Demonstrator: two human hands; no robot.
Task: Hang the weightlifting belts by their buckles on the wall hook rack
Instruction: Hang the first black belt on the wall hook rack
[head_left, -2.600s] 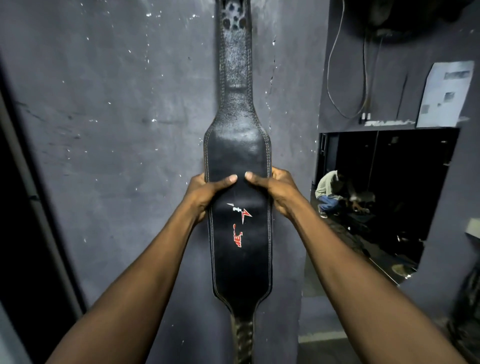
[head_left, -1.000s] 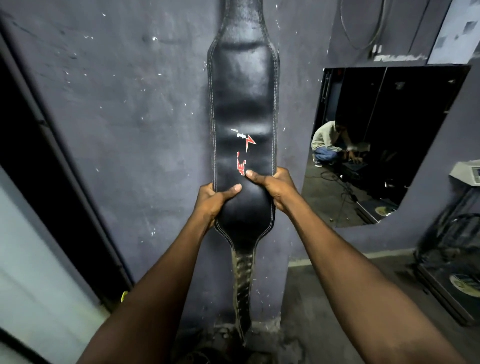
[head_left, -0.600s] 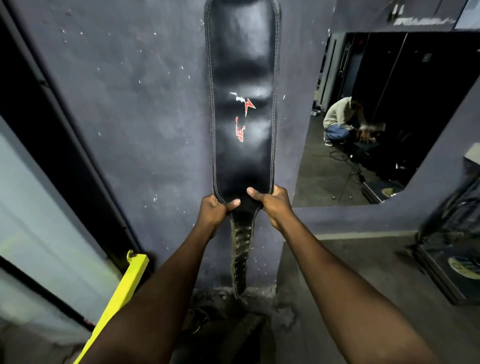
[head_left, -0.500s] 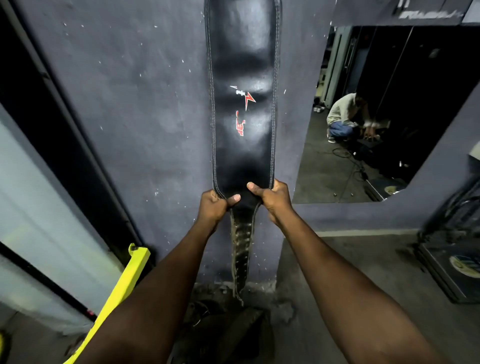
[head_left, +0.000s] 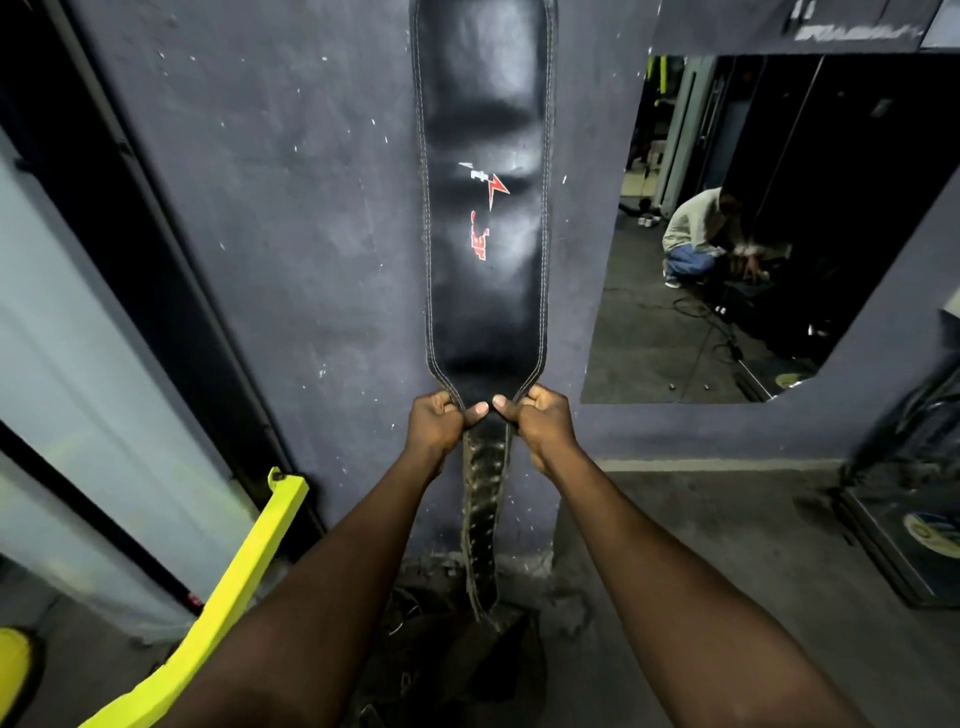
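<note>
A black leather weightlifting belt (head_left: 485, 291) with a red and white logo hangs flat against the dark grey wall. Its top, buckle and the hook rack are out of frame above. My left hand (head_left: 439, 423) grips the belt's left edge where the wide part narrows. My right hand (head_left: 537, 421) grips the right edge at the same height, thumbs nearly meeting on the front. The narrow holed strap end (head_left: 483, 525) dangles below my hands toward the floor.
A yellow metal bar (head_left: 249, 566) slants at the lower left beside a dark door frame (head_left: 171, 291). A wall mirror (head_left: 769, 228) on the right reflects a crouching person. Dark belts or gear (head_left: 457, 654) lie heaped on the floor under the strap. Equipment (head_left: 919, 525) stands at far right.
Both hands have slid down the hanging belt from its wide middle to the taper at the bottom. The view has tilted down, bringing the floor and yellow bar in.
</note>
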